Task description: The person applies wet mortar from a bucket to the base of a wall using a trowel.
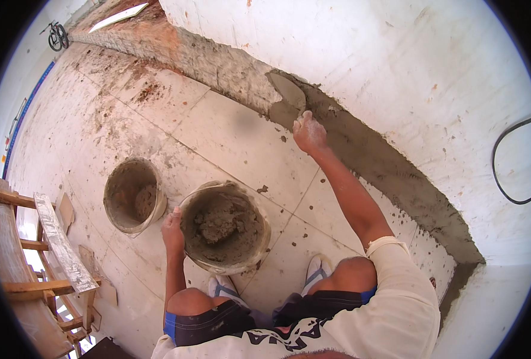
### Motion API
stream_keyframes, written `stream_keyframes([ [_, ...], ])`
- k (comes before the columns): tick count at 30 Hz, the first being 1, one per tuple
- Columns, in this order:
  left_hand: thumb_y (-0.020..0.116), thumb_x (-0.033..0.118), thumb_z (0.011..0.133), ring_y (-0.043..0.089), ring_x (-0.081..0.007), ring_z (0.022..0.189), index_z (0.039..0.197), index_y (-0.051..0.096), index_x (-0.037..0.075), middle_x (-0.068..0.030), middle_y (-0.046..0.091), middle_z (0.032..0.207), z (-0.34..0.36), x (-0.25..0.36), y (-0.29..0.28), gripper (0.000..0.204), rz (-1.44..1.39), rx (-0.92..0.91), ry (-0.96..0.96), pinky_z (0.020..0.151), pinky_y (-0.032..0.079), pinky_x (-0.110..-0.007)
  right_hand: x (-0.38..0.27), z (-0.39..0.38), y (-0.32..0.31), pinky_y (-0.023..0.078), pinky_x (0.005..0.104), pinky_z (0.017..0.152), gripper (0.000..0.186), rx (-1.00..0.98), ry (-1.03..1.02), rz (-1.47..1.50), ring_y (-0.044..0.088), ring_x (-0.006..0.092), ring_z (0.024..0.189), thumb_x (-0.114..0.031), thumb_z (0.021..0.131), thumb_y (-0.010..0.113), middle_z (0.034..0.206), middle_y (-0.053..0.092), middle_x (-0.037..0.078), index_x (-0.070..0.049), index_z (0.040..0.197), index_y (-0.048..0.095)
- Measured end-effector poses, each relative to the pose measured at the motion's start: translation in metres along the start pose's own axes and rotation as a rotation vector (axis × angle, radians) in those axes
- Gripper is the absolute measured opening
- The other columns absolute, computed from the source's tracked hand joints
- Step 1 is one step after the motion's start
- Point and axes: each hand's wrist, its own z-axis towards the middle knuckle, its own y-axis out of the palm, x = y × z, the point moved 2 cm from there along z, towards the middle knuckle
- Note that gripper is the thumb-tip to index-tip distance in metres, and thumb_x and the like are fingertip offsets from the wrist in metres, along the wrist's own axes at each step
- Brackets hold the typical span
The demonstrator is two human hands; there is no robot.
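While the right hand (310, 133) has its fingers clamped round the handle of a grey, broad-bladed trowel (289, 91), whose blade lies at the far white wall (361, 60) where a wet grey mortar band (391, 157) meets the rough bare masonry strip (223, 73), the left hand (173, 232) is at the left rim of a round, mortar-stained bucket (265, 230); I cannot tell whether its fingers grip. Good work probably needs a slightly tilted blade and firm, even strokes leaving no ridge. No brand, label or writing is legible; the cream shirt (391, 293) bears a black graphic.
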Motion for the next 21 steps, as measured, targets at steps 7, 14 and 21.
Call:
stream_keyframes([
  [7,0.058,0.037,0.102,0.060,-0.0148,0.090,0.110,0.069,-0.004,-0.0069,0.069,0.100,-0.003,-0.001,-0.006,0.043,-0.104,-0.061,-0.063,0.083,0.048,-0.031,0.016,-0.021,-0.008,0.058,0.0502,0.067,0.042,0.204,0.020,-0.064,0.070,0.0417,0.078,-0.036,0.095,0.060,0.095,0.066,0.023,-0.003,0.115,0.046],
  [14,0.056,0.037,0.103,0.061,-0.0166,0.096,0.113,0.068,-0.004,-0.0084,0.068,0.107,-0.004,-0.009,-0.013,0.044,-0.018,0.024,-0.062,0.087,0.049,-0.031,0.049,-0.049,-0.041,0.059,0.0470,0.067,0.039,0.292,0.079,-0.199,0.070,0.0379,0.081,-0.038,0.094,0.062,0.099,0.064,0.019,-0.007,0.115,0.051],
  [21,0.055,0.040,0.103,0.061,-0.0189,0.098,0.116,0.066,-0.004,-0.0102,0.068,0.110,-0.001,-0.012,-0.017,0.047,-0.056,0.001,-0.091,0.089,0.049,-0.033,0.081,-0.077,-0.063,0.058,0.0476,0.068,0.036,0.369,0.045,-0.209,0.069,0.0369,0.085,-0.034,0.093,0.065,0.101,0.063,0.018,-0.007,0.114,0.054],
])
